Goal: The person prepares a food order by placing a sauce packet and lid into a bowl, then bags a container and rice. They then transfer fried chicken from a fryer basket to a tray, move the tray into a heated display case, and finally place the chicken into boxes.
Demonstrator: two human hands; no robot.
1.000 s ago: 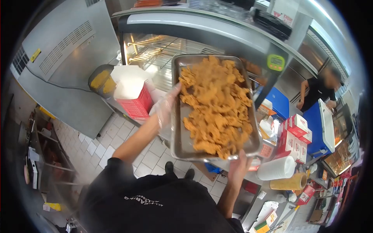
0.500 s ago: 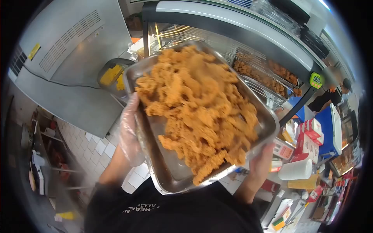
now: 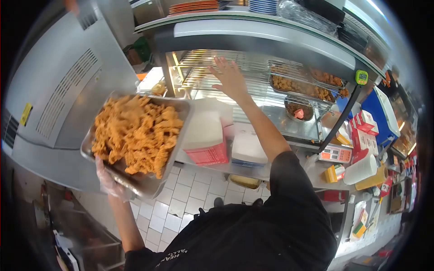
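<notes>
My left hand, in a clear plastic glove, grips the near left edge of a metal tray. Golden fried chicken strips are heaped in that tray, which tilts slightly at my left, beside a steel cabinet. My right hand is bare and stretched forward with its fingers spread, holding nothing. It overlaps the wire rack inside the glass display case. The thumb of my left hand shows along the tray's side, while its other fingers are hidden beneath.
Red-and-white paper boxes and a white paper stack sit on the counter before the case. Inside it are trays of fried pieces and a round pan. A green timer hangs on the frame. The steel cabinet stands left.
The tray has swung left and away from the middle, now on my left hand alone. My right hand has let go of it and reached forward to the display case.
</notes>
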